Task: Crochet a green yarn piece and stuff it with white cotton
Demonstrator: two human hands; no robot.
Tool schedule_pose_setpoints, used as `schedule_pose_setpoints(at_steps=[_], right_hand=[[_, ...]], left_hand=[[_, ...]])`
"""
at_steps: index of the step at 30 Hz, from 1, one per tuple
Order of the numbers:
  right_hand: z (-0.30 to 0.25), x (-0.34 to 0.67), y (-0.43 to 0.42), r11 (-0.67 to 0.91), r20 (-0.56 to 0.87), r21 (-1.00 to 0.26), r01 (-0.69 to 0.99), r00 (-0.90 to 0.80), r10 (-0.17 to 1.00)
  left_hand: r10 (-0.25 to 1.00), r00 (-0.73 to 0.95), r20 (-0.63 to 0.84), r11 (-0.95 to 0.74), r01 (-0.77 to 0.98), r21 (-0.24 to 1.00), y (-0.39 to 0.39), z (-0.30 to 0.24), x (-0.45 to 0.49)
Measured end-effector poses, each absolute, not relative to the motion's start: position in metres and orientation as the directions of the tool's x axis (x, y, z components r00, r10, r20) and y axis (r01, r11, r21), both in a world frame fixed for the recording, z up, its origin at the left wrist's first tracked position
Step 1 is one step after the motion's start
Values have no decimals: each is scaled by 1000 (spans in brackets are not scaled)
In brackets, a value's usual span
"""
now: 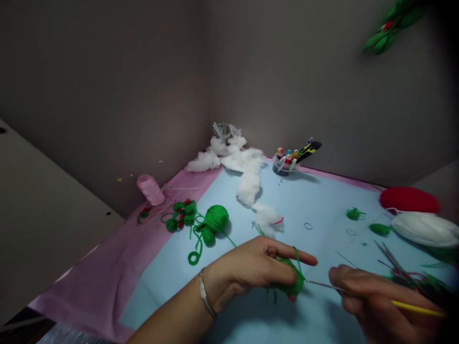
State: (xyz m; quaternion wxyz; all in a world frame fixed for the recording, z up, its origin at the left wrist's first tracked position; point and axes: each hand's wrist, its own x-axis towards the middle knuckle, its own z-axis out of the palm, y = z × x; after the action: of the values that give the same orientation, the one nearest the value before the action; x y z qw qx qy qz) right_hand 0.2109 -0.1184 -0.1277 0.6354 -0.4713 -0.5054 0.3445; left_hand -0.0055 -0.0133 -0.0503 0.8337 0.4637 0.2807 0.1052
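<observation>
My left hand (258, 263) is closed on a green crochet piece (292, 282), its index finger stretched out with green yarn looped over it. Between finger and piece the yarn runs taut. My right hand (380, 298) pinches a crochet hook (412, 308) with a yellow handle and thin metal shaft. The hook's tip points left, close beside the edge of the green piece; whether it touches a loop is too fine to tell. Left of the hands sits a green yarn ball (217, 218), with a strand running toward my left hand.
White stuffing (249, 188) trails to the back corner. A tub of thread spools (284, 164) stands by the wall. Scissors (392, 258), a white yarn skein (425, 228) and a red one (409, 199) lie right. A pink thread cone (150, 189) and crocheted pieces (181, 215) are left.
</observation>
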Motion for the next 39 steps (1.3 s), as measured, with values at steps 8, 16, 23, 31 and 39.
schedule_pose_setpoints(at_steps=[8,16,23,31,39], right_hand=[[-109,156,-99,298,244,-952,-75,405,881],[-102,145,-103,309,204,-950,-53,642,739],[-98,146,-99,255,171,-967,-14,704,689],[-101,155,-100,352,417,-908,227,560,716],[-122,186,-103,524,675,-697,490,198,711]], left_hand=[[545,752,-371,610,-52,791,-24,-54,7],[705,645,-293,468,-114,876,-34,-53,18],[732,600,-324,434,-42,900,-33,-50,12],[731,609,-308,409,-30,912,-34,-51,12],[752,581,-312,424,-63,904,-33,-47,7]])
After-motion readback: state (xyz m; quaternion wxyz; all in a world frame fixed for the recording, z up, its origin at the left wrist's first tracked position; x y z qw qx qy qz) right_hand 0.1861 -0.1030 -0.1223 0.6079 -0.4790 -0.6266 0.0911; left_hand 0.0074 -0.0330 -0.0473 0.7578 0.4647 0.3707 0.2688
